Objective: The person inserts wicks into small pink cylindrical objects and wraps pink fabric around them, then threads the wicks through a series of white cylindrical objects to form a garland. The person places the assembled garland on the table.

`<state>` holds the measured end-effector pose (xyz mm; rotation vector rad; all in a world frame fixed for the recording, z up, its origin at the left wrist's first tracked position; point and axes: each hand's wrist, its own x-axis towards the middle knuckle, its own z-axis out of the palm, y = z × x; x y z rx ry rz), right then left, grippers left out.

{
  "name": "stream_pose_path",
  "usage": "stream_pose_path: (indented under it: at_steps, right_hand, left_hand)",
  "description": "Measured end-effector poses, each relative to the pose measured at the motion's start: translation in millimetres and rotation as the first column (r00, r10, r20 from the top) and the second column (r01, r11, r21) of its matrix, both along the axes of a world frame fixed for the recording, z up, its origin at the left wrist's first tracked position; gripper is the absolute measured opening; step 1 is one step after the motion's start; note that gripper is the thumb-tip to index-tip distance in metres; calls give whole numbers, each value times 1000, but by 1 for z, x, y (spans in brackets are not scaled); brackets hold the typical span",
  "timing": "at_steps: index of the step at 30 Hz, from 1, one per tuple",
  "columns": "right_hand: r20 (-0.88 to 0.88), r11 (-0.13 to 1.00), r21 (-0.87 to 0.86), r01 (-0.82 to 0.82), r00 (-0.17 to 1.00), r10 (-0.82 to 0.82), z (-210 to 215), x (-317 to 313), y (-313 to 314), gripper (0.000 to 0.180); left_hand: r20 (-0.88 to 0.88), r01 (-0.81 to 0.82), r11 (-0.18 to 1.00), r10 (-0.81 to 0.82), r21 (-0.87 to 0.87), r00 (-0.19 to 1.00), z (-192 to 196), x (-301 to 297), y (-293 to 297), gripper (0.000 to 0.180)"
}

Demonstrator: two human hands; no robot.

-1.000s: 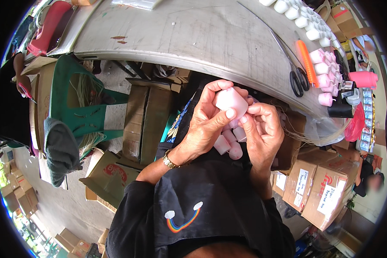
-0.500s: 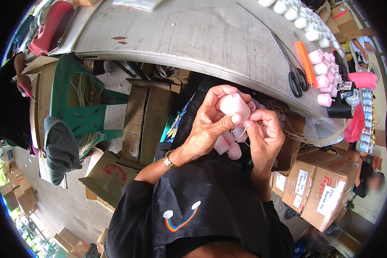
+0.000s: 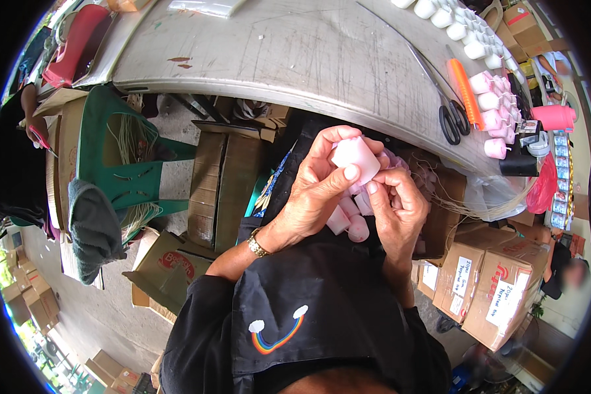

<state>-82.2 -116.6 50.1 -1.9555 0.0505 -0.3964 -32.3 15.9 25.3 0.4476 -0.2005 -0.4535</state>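
Note:
My left hand (image 3: 312, 194) grips a pink votive candle (image 3: 356, 157) above my lap, thumb along its side and fingers curled behind it. Close to the candle's lower right end, my right hand (image 3: 402, 207) has thumb and forefinger pinched together; whatever lies between those fingertips is too small to make out. Below and behind both hands lie several more pink candles (image 3: 357, 228), partly hidden by the fingers. A black apron (image 3: 335, 289) covers my lap and chest.
Ahead stands a scratched grey table (image 3: 256, 59) with black-handled scissors (image 3: 454, 121), an orange cutter (image 3: 466, 95), rows of white candles (image 3: 458, 31) and pink candles (image 3: 496, 105). Cardboard boxes (image 3: 476, 282) stand right, a green chair (image 3: 121, 157) with a grey towel left. A co-worker's hand (image 3: 36, 128) shows far left.
Both hands have shifted slightly up and left with the candle, which is tilted a little differently. The right fingertips stay pinched near its lower end.

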Motion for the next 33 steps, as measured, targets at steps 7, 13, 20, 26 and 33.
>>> stream_pose_path:
  at_steps: [7, 13, 20, 26, 33]
  right_hand:
    - [14, 999, 15, 42, 999, -42, 5, 1, 3, 5]
    - [-39, 999, 19, 41, 998, -40, 9, -2, 1, 3]
    - [-56, 964, 263, 32, 998, -18, 0, -5, 6, 10]
    - [-57, 996, -87, 9, 998, -14, 14, 3, -11, 9]
    - [-28, 914, -370, -166, 985, 168, 33, 13, -12, 16]
  left_hand:
    - [79, -33, 991, 23, 128, 997, -2, -2, 1, 54]
    - [132, -59, 974, 31, 217, 991, -1, -1, 0, 53]
    - [140, -80, 958, 42, 275, 989, 0, -1, 2, 53]
    - [349, -203, 808, -4, 554, 937, 0, 3, 7, 51]
    - [554, -404, 521, -167, 752, 816, -3, -5, 11, 49]
